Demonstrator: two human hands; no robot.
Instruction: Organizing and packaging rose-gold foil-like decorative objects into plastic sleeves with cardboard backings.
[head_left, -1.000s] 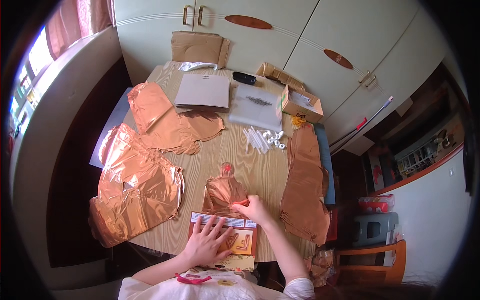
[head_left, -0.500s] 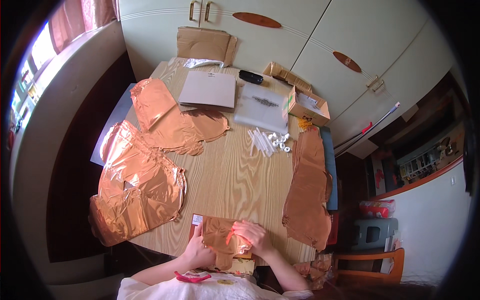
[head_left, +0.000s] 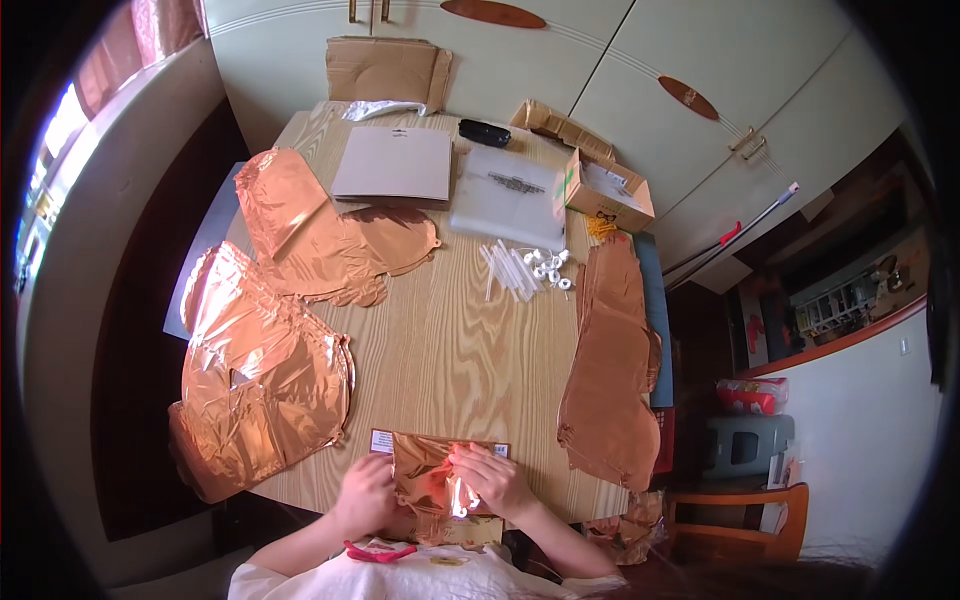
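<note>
A folded copper-coloured foil balloon lies over a flat printed card at the table's near edge, against my body. My left hand is closed with curled fingers at the balloon's left edge; its fingertips are partly hidden. On the right, my right hand pinches the balloon's upper part, thumb and fingers pressed together on the shiny foil. A crumpled flap of the foil hangs down below between the hands.
Large flat foil balloons cover the left side. Another foil stack lies along the right edge. Farther back are white tubes, small white cups, clear plastic bags, a grey board and a cardboard box.
My left hand has shifted left and lower, out to the balloon's edge. My right hand has moved slightly left, and the foil between them is creased differently. The view has shifted a little.
</note>
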